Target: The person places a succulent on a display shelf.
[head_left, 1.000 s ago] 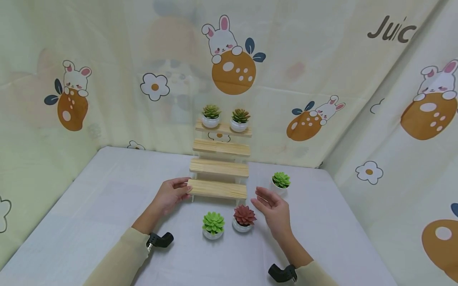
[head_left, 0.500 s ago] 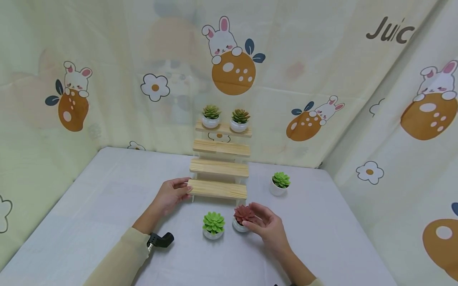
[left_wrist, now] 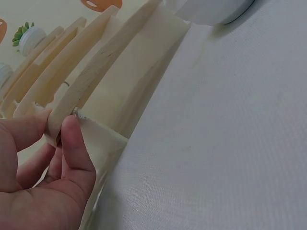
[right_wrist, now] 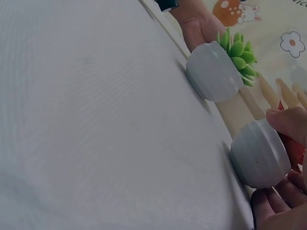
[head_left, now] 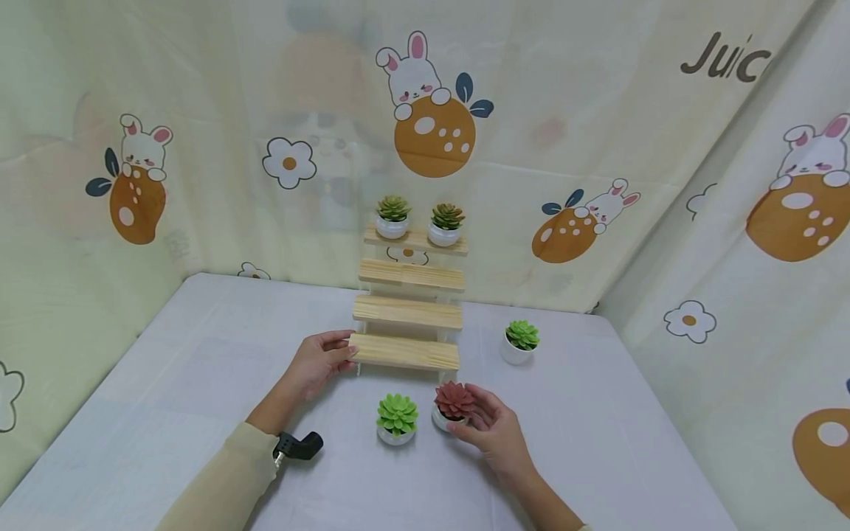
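A small wooden step stand [head_left: 405, 352] stands at the back middle of the white table. My left hand [head_left: 344, 350] pinches the left end of its lowest step [left_wrist: 96, 72] between thumb [left_wrist: 72, 139] and fingers. In front of the stand sits a red succulent [head_left: 454, 400] in a white pot [right_wrist: 259, 153]. My right hand [head_left: 468, 414] curls round that pot from the right, with fingers [right_wrist: 290, 120] on both sides of it. A light green succulent [head_left: 396, 414] in a white pot [right_wrist: 216, 69] stands just left of it, untouched.
Two potted succulents [head_left: 393, 209] [head_left: 447, 216] stand on the stand's top step. Another green succulent [head_left: 521, 335] sits on the table to the right of the stand. Printed curtains [head_left: 598, 147] close off the back and both sides. The table [head_left: 166, 383] has a white cloth.
My right hand has come down and left from beside the stand's lowest step to the red succulent, and its fingers have closed round the pot. The left hand has stayed put.
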The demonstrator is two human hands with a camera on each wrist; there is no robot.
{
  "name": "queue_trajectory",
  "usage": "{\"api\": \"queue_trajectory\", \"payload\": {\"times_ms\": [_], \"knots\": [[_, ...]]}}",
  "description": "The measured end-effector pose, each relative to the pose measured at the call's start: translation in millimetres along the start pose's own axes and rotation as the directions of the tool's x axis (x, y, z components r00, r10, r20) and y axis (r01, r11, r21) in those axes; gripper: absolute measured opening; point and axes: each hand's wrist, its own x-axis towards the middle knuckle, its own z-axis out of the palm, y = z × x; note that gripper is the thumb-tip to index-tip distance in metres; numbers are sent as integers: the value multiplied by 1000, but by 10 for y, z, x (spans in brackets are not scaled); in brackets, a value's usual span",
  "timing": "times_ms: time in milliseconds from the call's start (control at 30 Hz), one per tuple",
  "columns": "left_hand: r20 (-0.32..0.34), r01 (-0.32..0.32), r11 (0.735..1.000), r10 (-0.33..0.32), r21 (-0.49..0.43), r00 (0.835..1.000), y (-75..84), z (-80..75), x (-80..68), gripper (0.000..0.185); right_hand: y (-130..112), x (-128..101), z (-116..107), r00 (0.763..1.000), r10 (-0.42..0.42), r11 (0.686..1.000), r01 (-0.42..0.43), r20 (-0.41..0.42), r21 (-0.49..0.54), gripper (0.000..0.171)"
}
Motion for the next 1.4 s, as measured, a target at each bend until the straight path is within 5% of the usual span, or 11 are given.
{"api": "queue_trajectory", "payload": {"times_ms": [467,867,1400], "knots": [[1,6,1000,-6,10,1000,-8,2,7,50,30,25,26,1000,19,999,-18,23,-35,74],[1,3,1000,-3,8,1000,30,11,-23,51,34,49,58,999,19,983,-27,-43,-179,63],[8,-10,1000,10,5,1000,0,-7,1,50,-124,129,120,997,-73,994,72,-10,-82,61]]}}
